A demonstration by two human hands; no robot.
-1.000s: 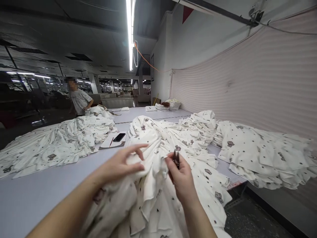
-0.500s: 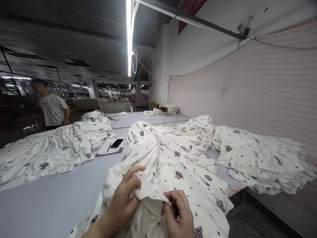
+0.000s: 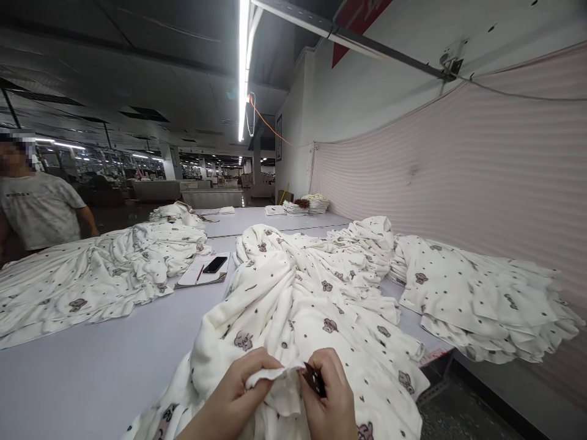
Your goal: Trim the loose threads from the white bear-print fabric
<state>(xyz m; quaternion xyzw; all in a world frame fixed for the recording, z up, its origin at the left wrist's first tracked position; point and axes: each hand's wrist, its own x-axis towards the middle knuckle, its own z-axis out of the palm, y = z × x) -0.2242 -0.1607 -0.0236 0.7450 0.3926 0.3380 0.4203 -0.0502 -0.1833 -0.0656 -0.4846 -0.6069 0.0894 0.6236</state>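
A white printed garment (image 3: 298, 305) lies heaped on the long grey table (image 3: 92, 366) in front of me. My left hand (image 3: 238, 397) is closed, pinching a fold of its edge near the bottom of the view. My right hand (image 3: 328, 397) is closed round a small dark snipping tool (image 3: 314, 379), whose tip touches the same edge, right beside the left fingers.
More printed white cloth lies at the left (image 3: 92, 269) and stacked at the right (image 3: 477, 293). A phone (image 3: 214, 264) rests on a notebook (image 3: 199, 275). A person in a grey shirt (image 3: 36, 208) stands at the far left. A striped curtain (image 3: 458, 165) covers the right wall.
Both hands have drawn closer to me and lower in view, pulling the garment's edge with them. The person at the left has moved further left and nearer.
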